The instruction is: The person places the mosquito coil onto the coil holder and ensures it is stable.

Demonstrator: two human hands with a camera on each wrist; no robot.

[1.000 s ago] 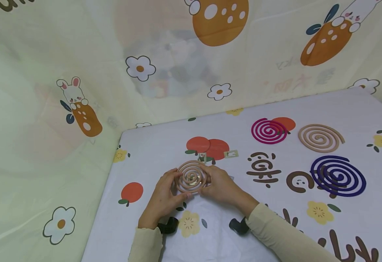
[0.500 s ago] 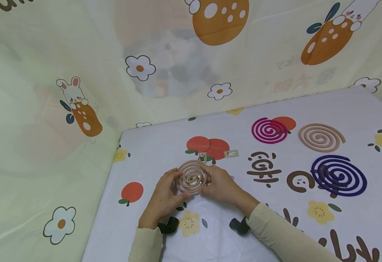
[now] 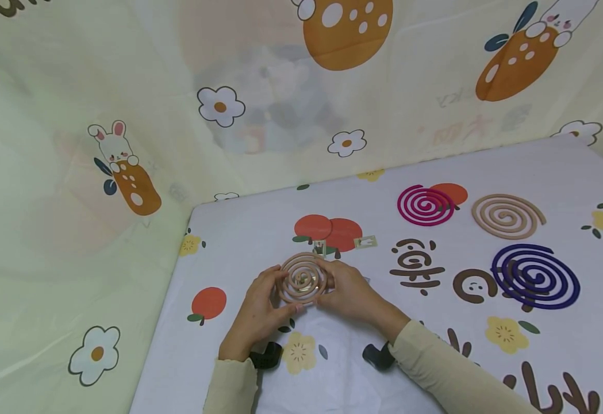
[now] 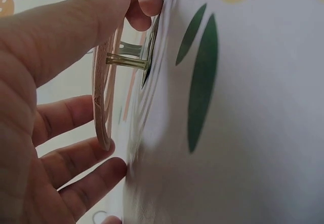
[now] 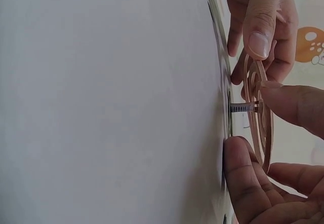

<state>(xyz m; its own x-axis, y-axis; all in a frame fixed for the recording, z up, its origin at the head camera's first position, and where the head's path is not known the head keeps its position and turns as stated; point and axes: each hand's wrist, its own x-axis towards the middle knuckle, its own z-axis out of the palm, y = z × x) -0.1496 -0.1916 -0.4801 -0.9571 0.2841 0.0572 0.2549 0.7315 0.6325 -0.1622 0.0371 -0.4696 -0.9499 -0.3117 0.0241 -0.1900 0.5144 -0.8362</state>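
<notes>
Left hand (image 3: 260,307) and right hand (image 3: 350,293) grip a tan coil (image 3: 302,279) by its edges, against a metal stand (image 4: 127,61); a blue coil (image 3: 537,278) lies to the right.

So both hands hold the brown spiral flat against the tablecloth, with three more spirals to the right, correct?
Not quite: the brown spiral isn't flat against the tablecloth. The left wrist view shows it raised, with a metal stand between. The left hand and right hand do hold it, and the pink spiral, tan spiral and blue spiral are to the right.
</notes>
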